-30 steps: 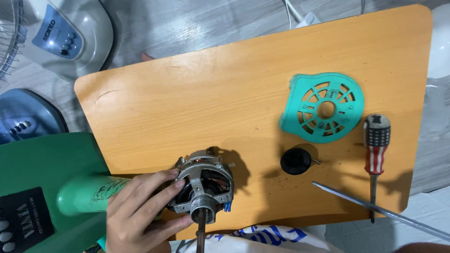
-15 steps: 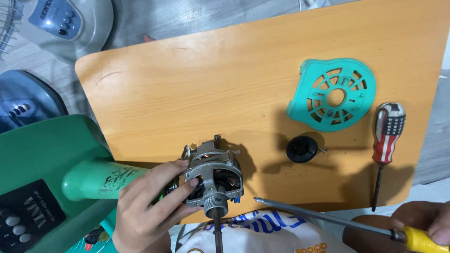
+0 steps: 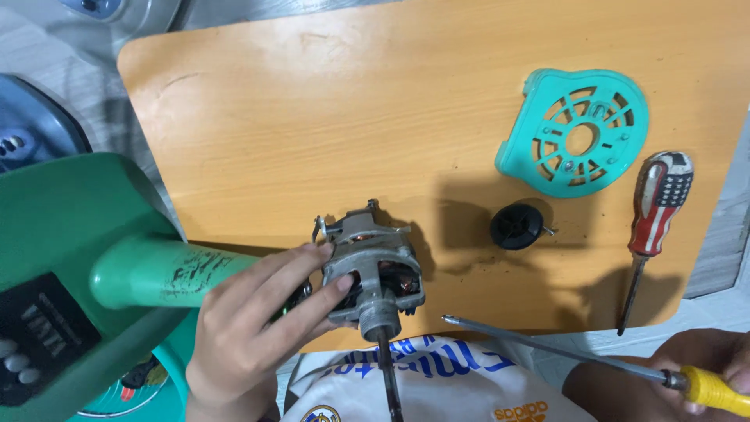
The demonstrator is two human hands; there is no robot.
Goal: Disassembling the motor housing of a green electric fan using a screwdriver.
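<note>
On the tabletop (image 3: 312, 109), a teal grille (image 3: 574, 133) lies far right, a black knob (image 3: 516, 227) nearer, a striped screwdriver (image 3: 652, 227) rightmost.

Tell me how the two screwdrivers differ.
The yellow-handled screwdriver is gripped by the right hand; the striped-handled screwdriver lies untouched on the orange board. The yellow one's shaft is longer and runs nearly level, tip toward the motor under the left hand; the striped one's points down toward the board's edge. Both have slim metal shafts.

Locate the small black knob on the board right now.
In the head view, the black knob lies on the orange board, right of the fan motor, just below-left of the teal grille cover.
</note>
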